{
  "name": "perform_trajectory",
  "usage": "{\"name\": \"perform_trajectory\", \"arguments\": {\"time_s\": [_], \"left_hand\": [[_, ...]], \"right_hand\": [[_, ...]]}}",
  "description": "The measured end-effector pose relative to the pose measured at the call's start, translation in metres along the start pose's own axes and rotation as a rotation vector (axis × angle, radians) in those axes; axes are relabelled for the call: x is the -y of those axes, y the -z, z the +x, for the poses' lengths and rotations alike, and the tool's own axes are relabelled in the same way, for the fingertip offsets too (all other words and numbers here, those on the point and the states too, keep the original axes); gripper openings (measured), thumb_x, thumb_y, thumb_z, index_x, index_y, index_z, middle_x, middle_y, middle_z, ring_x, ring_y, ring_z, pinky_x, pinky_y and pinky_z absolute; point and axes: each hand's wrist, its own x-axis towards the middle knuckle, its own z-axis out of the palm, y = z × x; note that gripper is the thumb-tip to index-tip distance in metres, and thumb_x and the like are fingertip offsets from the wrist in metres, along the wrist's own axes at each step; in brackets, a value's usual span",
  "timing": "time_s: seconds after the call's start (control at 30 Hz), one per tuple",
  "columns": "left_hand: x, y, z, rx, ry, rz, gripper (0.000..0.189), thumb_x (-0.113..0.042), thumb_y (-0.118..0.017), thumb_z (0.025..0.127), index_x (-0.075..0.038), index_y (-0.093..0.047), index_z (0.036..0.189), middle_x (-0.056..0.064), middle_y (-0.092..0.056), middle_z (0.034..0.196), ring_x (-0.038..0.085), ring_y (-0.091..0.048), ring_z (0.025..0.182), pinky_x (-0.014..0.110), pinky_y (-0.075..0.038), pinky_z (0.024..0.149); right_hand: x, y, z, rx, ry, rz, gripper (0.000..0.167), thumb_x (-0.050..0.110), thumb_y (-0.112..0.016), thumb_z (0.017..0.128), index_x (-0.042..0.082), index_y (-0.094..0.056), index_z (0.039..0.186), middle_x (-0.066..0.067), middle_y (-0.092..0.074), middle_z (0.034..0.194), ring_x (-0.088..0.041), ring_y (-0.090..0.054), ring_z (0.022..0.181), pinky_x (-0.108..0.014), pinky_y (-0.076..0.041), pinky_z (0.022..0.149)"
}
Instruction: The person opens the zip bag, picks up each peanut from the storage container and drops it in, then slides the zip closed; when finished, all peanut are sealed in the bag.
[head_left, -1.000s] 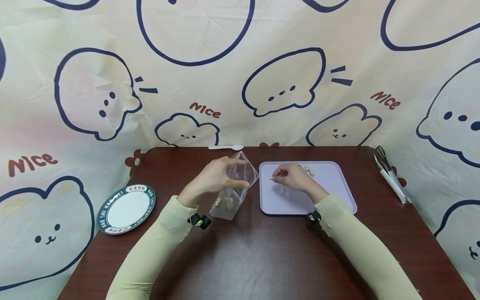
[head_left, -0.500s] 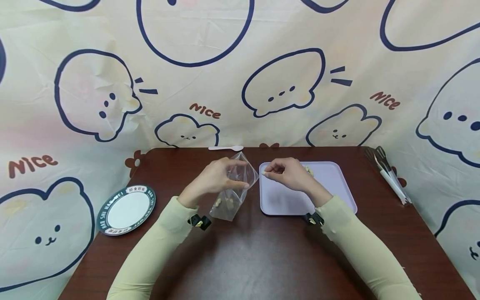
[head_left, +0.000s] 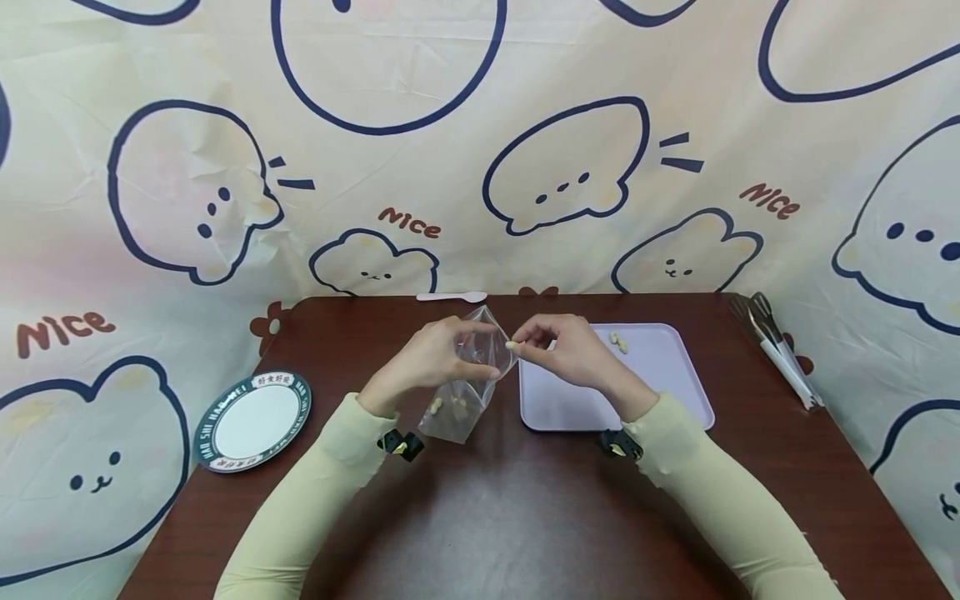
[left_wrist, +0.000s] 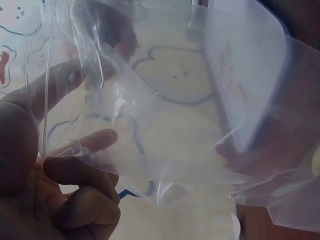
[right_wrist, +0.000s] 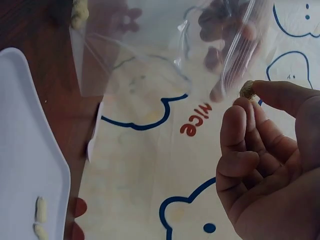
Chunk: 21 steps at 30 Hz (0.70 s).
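My left hand [head_left: 431, 358] holds a clear zip bag [head_left: 482, 400] by its mouth, thumb and fingers spread at the opening. Several peanuts [head_left: 437, 406] lie in the lower part of the bag. Between thumb and fingertips my right hand [head_left: 566, 350] pinches one peanut [right_wrist: 247, 90], right at the bag's mouth. Two more peanuts [head_left: 618, 342] rest on the lilac tray [head_left: 686, 392], under and beyond the right forearm. The left wrist view looks through the film of the bag [left_wrist: 175, 125], with the left fingers [left_wrist: 80, 172] at its zip edge.
A green-rimmed plate [head_left: 302, 400] sits at the table's left. At the back edge lies a white plastic spoon [head_left: 452, 296]. Whisk-like utensils with white handles [head_left: 791, 375] lie along the right edge. A cartoon-print cloth [head_left: 570, 167] hangs behind the table.
My right hand has moved left with its peanut, from over the tray to the bag's mouth. The left hand and the bag have stayed nearly still.
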Motion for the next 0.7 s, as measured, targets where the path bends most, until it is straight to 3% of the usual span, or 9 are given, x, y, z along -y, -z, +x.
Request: {"name": "perform_trajectory", "arguments": {"time_s": [0.37,0.7], "left_hand": [[0.0,-0.002,0.0,0.009,-0.016,0.003,0.069,-0.05,-0.082,0.077,-0.027,-0.06,0.138,0.008,-0.064,0.113,0.022,-0.055,0.093,0.033,-0.044,0.071],[-0.001,0.002,0.0,0.01,-0.003,0.001,0.07,-0.051,-0.082,0.077,-0.028,-0.059,0.139,0.007,-0.065,0.12,0.028,-0.059,0.101,0.037,-0.048,0.077]], "right_hand": [[0.01,-0.011,0.002,0.026,0.033,-0.05,0.008,0.03,-0.074,0.09,0.024,-0.074,0.094,0.007,-0.06,0.071,-0.013,-0.055,0.063,-0.027,-0.043,0.053],[0.006,-0.009,0.003,-0.007,0.043,-0.042,0.007,0.027,-0.073,0.09,0.023,-0.074,0.096,0.006,-0.063,0.076,-0.013,-0.057,0.069,-0.029,-0.046,0.056]]}}
